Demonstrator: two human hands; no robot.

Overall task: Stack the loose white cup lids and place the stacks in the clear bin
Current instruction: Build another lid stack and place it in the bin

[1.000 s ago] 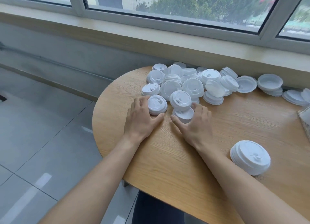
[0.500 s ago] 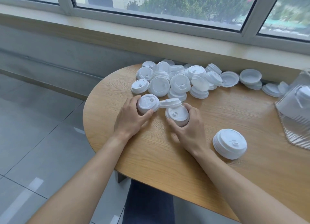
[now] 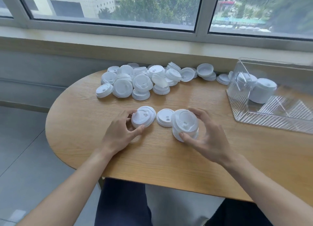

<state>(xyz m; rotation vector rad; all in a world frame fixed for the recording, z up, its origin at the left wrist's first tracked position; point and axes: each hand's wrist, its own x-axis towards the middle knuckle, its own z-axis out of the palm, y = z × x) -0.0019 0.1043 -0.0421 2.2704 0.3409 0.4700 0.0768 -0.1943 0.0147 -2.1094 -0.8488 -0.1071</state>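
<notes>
I have both hands busy over the wooden surface (image 3: 169,158). My left hand (image 3: 118,134) holds a single lid (image 3: 143,116) by its edge, thumb below and fingers on the far side, tilted up off the wood. My right hand (image 3: 208,136) curls around a short stack of lids (image 3: 185,124) that stands on the surface, thumb at its near base and fingers round the far side; the top lid sits a little askew. One more loose lid (image 3: 165,117) lies flat between the two, just beside the stack.

The main heap of loose lids (image 3: 140,81) sits well apart, along the far edge under the window. The clear bin (image 3: 271,117) is to my right, with finished stacks (image 3: 262,90) already inside.

I judge this to be the stacking step, mid-build. The next move calls for bringing the left-hand lid over the stack, lining up the rims and pressing it home, then picking up the lid lying between. The crooked top lid may want seating first, or the stack could lean.
</notes>
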